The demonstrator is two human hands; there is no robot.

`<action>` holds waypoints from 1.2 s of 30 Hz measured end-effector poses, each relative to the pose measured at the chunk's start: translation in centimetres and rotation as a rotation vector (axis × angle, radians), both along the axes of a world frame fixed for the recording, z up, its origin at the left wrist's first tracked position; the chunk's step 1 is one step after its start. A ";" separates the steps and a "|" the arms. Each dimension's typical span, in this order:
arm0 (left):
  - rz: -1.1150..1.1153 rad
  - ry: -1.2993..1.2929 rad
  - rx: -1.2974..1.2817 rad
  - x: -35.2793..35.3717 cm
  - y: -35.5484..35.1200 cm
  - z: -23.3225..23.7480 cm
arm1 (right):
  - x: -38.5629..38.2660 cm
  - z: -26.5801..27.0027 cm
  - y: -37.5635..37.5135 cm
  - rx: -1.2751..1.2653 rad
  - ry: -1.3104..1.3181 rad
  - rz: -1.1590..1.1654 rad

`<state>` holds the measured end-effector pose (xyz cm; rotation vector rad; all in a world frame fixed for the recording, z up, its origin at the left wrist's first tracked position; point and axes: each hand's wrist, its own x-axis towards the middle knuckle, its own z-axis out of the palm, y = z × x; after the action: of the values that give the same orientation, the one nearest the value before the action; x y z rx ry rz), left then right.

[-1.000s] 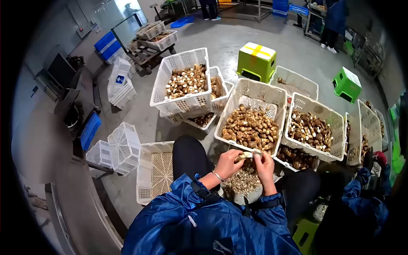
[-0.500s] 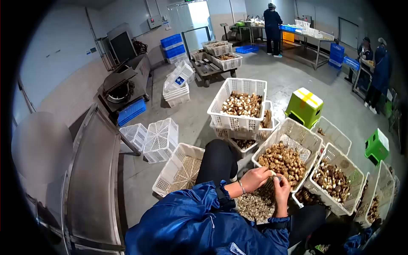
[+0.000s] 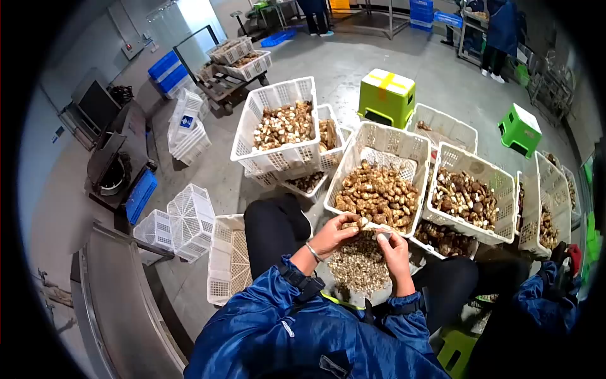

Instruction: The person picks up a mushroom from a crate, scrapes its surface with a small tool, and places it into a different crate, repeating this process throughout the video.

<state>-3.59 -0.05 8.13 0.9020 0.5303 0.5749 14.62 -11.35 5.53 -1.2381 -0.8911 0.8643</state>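
Note:
My left hand (image 3: 333, 237), with a band at the wrist, is closed around a small brown-and-pale mushroom (image 3: 361, 223). Close beside it, my right hand (image 3: 396, 254) has its fingers curled together. A small greyish thing shows at its thumb, too small to name. Just beyond both hands stands a white crate (image 3: 421, 148) with a heap of brown mushrooms (image 3: 379, 196). Below the hands, between my knees, lies a pile of small pale-brown trimmings (image 3: 356, 268).
More white crates of mushrooms stand stacked ahead (image 3: 278, 151) and at right (image 3: 473, 230). A green stool (image 3: 387, 101) and another green stool (image 3: 521, 129) stand beyond. A metal frame (image 3: 120, 303) is at left. Another person's sleeve (image 3: 546, 303) shows close at right.
My view has tilted down and swung right, so the crates sit higher and further left. My hands have moved slightly apart; the mushroom in my left hand shows more clearly.

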 end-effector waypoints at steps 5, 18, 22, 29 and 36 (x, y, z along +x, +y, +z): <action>-0.036 0.432 0.338 -0.1 2.7 -3.0 | -0.1 0.3 0.2 -0.093 0.014 0.006; -0.047 0.206 -0.206 0.4 2.2 -2.3 | 1.5 3.6 2.9 -0.011 -0.471 0.072; -0.096 0.333 -0.024 0.6 2.3 -2.1 | 1.6 3.0 3.3 0.004 -0.552 0.147; -0.237 0.492 0.148 0.6 3.0 -2.5 | 2.1 2.1 3.3 -0.025 -0.555 0.182; -0.151 0.598 0.393 1.0 2.9 -2.9 | 2.1 1.4 3.6 -0.121 -0.313 0.114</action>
<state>-2.55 2.85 5.26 1.4913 0.8943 0.2633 16.76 -7.74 6.97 -1.4648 -1.1827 0.8362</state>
